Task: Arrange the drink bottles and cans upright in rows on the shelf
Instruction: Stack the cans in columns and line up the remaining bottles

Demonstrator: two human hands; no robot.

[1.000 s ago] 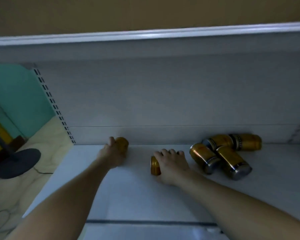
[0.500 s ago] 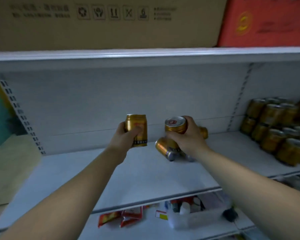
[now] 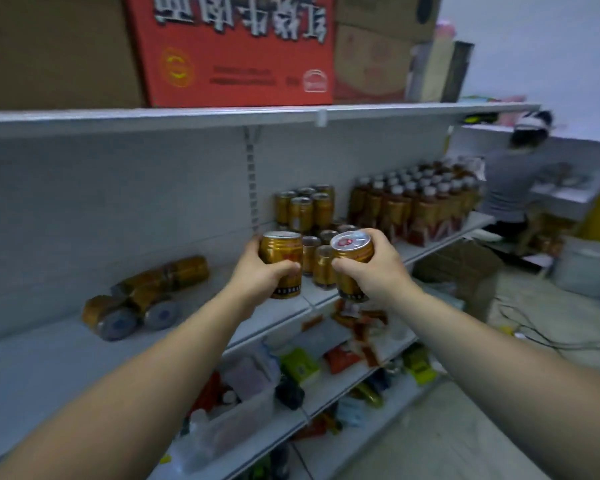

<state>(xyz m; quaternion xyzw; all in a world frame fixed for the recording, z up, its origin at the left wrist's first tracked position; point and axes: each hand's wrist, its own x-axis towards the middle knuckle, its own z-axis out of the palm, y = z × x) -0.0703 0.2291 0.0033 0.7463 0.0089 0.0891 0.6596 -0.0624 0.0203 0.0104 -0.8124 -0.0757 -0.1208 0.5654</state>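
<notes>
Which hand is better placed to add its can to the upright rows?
Right, probably: the right hand holds its can before the upright cans; the left hand sits off their left edge.

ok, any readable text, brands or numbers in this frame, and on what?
"红烧牛肉面": large white characters, printed upside down, top edge cropped, on the red carton.
Red carton's small print lines and round logos: too blurred to read.
Left-held can, right-held can: print band near the base, unreadable.
Bottles: labels unreadable.

The red carton [image 3: 232, 64] bears upside-down print reading 红烧牛肉面.
</notes>
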